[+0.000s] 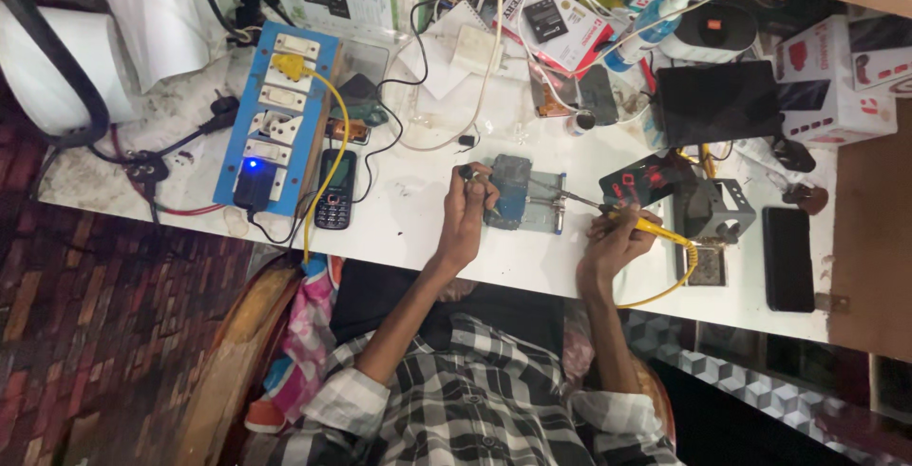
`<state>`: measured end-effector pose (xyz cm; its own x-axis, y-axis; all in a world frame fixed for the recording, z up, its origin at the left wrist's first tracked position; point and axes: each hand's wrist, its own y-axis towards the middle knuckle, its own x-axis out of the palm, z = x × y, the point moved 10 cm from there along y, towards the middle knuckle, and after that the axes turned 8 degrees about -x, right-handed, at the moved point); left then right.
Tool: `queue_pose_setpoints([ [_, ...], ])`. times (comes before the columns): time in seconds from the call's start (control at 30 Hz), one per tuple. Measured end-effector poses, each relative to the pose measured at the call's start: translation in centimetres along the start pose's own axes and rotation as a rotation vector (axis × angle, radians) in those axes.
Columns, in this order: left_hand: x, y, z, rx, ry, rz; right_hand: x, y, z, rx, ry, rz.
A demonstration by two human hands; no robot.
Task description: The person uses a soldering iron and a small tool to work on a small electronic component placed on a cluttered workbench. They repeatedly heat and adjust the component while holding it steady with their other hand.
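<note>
My left hand [465, 211] is closed around a small dark tool, its tip at the left edge of an opened phone [513, 189] clamped in a metal holder [549, 208] on the white table [408, 228]. On the right, my right hand [613, 241] grips a soldering iron [655, 229] with a yellow handle. Its thin tip points left and reaches the right side of the holder. The iron's yellow cord [676, 281] loops down off the table's near edge. Both forearms come out of a checked shirt [456, 399].
A blue switch-and-socket board [275, 110] with plugs and a black keypad phone [334, 190] lie left. Right of the hands are a soldering station with red digits [644, 181], a metal iron stand [717, 211] and a black phone [787, 259]. Boxes, cables and a dark tablet [717, 102] crowd the far side.
</note>
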<state>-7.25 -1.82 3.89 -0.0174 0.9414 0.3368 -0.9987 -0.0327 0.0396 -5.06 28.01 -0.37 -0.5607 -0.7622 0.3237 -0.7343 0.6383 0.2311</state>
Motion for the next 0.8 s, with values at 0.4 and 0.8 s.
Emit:
queue_pose_setpoints([
  [0.4, -0.14, 0.03, 0.42, -0.021, 0.037, 0.010, 0.66, -0.15, -0.56, -0.021, -0.033, -0.039],
  [0.8, -0.17, 0.08, 0.64, 0.000, 0.056, 0.010, 0.22, -0.02, -0.20, 0.003, -0.071, -0.003],
])
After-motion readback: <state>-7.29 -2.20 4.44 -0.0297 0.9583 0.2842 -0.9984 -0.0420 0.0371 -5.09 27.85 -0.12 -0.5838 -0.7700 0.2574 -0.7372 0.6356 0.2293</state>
